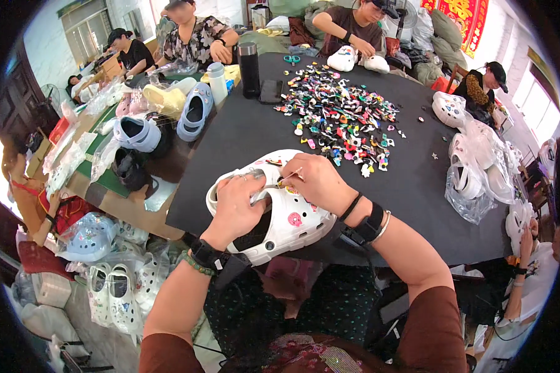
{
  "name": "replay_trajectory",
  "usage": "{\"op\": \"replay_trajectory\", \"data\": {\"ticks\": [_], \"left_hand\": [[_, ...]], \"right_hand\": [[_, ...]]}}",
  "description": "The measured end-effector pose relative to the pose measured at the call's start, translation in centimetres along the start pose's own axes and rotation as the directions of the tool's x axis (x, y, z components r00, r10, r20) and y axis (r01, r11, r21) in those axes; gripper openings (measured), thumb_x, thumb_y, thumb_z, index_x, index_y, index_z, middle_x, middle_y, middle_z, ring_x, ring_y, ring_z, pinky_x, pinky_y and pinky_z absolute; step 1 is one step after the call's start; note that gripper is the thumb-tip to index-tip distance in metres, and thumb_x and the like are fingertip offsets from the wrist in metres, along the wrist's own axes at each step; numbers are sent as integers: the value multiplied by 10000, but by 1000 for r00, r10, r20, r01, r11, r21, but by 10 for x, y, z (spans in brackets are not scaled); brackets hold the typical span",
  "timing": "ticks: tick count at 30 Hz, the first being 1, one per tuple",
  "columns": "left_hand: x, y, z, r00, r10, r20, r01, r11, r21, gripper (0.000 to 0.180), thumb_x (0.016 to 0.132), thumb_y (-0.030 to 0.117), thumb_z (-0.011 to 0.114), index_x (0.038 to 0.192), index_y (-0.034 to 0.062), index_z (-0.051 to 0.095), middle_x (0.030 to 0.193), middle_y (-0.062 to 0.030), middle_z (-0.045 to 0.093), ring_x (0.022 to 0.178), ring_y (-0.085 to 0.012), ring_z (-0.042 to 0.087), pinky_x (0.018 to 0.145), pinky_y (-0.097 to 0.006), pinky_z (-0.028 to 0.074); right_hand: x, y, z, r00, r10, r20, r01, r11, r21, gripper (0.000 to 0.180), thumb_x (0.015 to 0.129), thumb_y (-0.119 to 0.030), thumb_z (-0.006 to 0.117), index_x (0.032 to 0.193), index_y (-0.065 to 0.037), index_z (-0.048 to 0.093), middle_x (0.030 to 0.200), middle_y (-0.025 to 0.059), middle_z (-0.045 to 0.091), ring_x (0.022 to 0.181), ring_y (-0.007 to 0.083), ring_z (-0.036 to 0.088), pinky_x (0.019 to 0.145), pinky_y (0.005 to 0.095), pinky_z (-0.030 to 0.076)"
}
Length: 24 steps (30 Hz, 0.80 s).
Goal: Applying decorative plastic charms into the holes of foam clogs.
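A pair of white clogs lies at the table's near edge. The nearer clog (280,233) carries a pink round charm (294,219) on its holed upper; the farther clog (279,156) is partly covered by my hands. My left hand (238,202) is closed over the clogs, thumb at the nearer one's opening and fingers on the upper. My right hand (320,183) pinches at the upper, where a small yellow and dark charm (282,184) shows beside a thin pale sliver. Its fingertips partly hide what they hold.
Loose colourful charms (345,115) are heaped beyond the clogs. A black bottle (249,69) and a phone (271,92) stand left of them. Bagged white clogs (476,161) lie at the right edge; blue clogs (137,133) sit left. Several people work around the table.
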State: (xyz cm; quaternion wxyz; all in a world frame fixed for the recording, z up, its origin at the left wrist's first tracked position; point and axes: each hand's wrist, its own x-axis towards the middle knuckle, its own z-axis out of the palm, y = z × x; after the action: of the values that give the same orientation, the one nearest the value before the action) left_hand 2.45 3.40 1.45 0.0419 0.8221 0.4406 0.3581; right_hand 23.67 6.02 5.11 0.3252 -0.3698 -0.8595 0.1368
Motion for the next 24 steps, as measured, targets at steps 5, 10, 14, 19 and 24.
{"op": "replay_trajectory", "data": {"ticks": [5, 10, 14, 19, 24], "left_hand": [[2, 0, 1, 999, 34, -33, -34, 999, -12, 306, 690, 125, 715, 970, 13, 664, 820, -127, 626, 800, -332, 593, 733, -430, 439], [0, 5, -2, 999, 9, -34, -9, 1000, 6, 332, 702, 137, 719, 1012, 28, 670, 879, -109, 641, 864, -313, 600, 796, -432, 422], [-2, 3, -1, 999, 9, -37, -9, 1000, 15, 339, 705, 142, 727, 1024, 42, 674, 893, -100, 646, 885, -300, 602, 820, -426, 418], [-2, 5, -2, 999, -30, -13, 31, 999, 13, 338, 705, 153, 736, 1024, 56, 684, 903, -86, 653, 901, -287, 602, 838, -423, 402], [-1, 5, -1, 999, -43, -15, 43, 999, -10, 333, 716, 177, 732, 1029, 68, 695, 915, -79, 659, 915, -273, 603, 859, -424, 385]], "right_hand": [[-3, 9, 5, 1000, -15, -16, 16, 1000, 23, 115, 789, 2, 666, 899, -8, 699, 870, 134, 679, 736, 288, 669, 677, 349, 544], [-6, 7, 7, 998, -34, -59, 33, 999, -11, 122, 799, 1, 665, 916, -7, 700, 873, 138, 677, 765, 295, 671, 695, 357, 551], [-10, 8, 11, 992, -54, -114, 64, 994, 86, 131, 799, -10, 679, 928, -7, 698, 898, 136, 670, 766, 302, 670, 700, 365, 554], [-11, 9, 8, 990, -85, -110, 94, 992, 79, 129, 800, -11, 685, 928, -14, 694, 898, 128, 664, 762, 293, 672, 701, 355, 556], [-14, 8, 4, 999, 26, -38, -26, 1000, 10, 124, 797, -14, 688, 921, -2, 687, 886, 135, 661, 738, 255, 687, 665, 329, 559]]}}
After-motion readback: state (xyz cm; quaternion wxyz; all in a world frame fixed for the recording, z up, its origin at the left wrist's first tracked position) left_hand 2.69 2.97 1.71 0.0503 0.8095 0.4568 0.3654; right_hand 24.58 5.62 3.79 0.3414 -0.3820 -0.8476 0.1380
